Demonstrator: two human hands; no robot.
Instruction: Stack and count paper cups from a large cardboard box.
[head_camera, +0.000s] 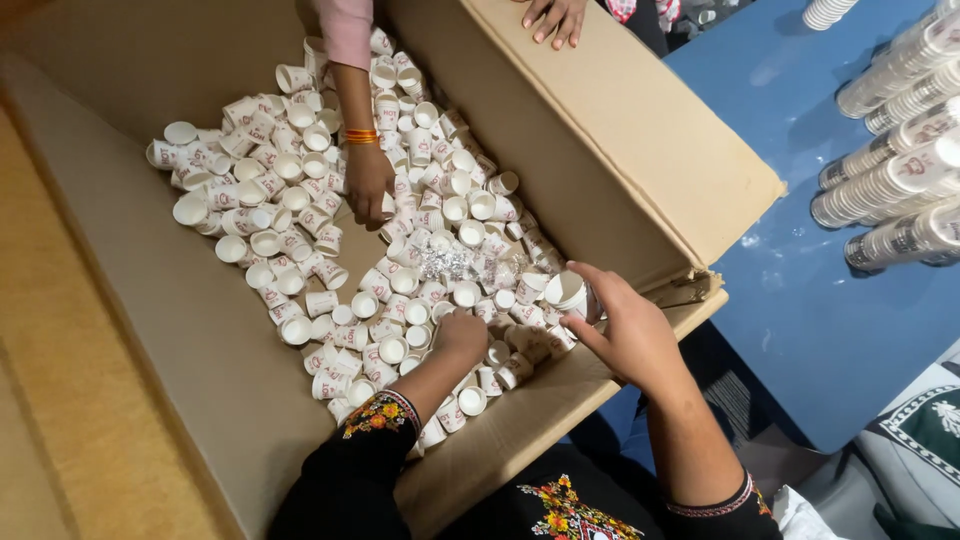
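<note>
— Dozens of small white paper cups (300, 200) with red print lie loose over the floor of a big cardboard box (640, 130), seen from the head camera. Where are the person's hands?

— Both are at the near edge of the pile. The left hand (462, 333), in a black embroidered sleeve, is pressed knuckles-up into the cups; whether its grip is closed on one cannot be told, since the fingers are hidden.

— And the right?

— The right hand (625, 330) has its grip closed around a short stack of cups (567, 291), held just above the loose ones near the box's front corner.

— Anyone else?

— A co-worker's hand (368, 185), with orange bangles on the wrist and a pink sleeve above, reaches down into the middle of the pile. Another hand (553, 17) rests on the box's far flap.

— Outside the box?

— Long stacked sleeves of cups (890, 170) lie on their sides on the blue counter (800, 300), well apart from the box. A scrap of crumpled clear plastic (450, 262) sits among the loose cups.
</note>
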